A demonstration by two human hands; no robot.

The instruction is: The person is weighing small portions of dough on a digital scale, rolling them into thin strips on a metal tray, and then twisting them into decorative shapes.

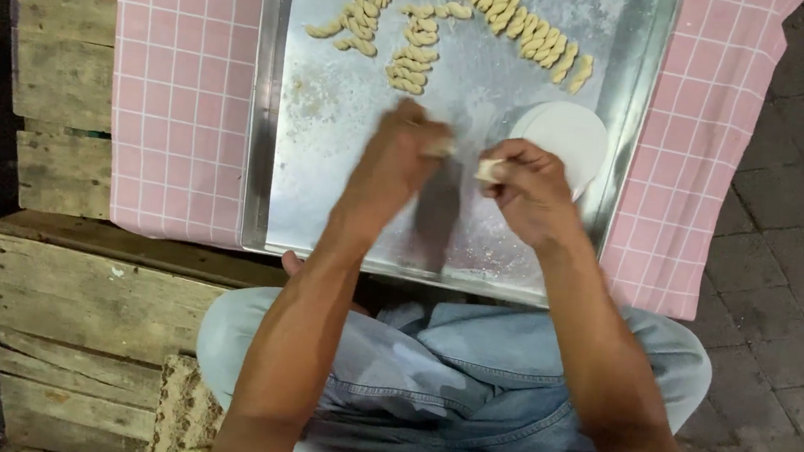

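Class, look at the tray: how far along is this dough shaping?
Done: rows of shaped dough pieces lie along the far end of the metal tray. In hand: the left hand and right hand each pinch a small dough bit. Left: a white round slab of dough sits beside the right hand.

Pink checked cloth (180, 87), wooden crates (81, 293), paved ground (791, 264).

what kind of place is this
Probably an outdoor, makeshift food-making spot, not a proper kitchen. A floured metal tray of shaped dough pieces lies on a pink checked cloth over rough wooden crates, with paving stones alongside.
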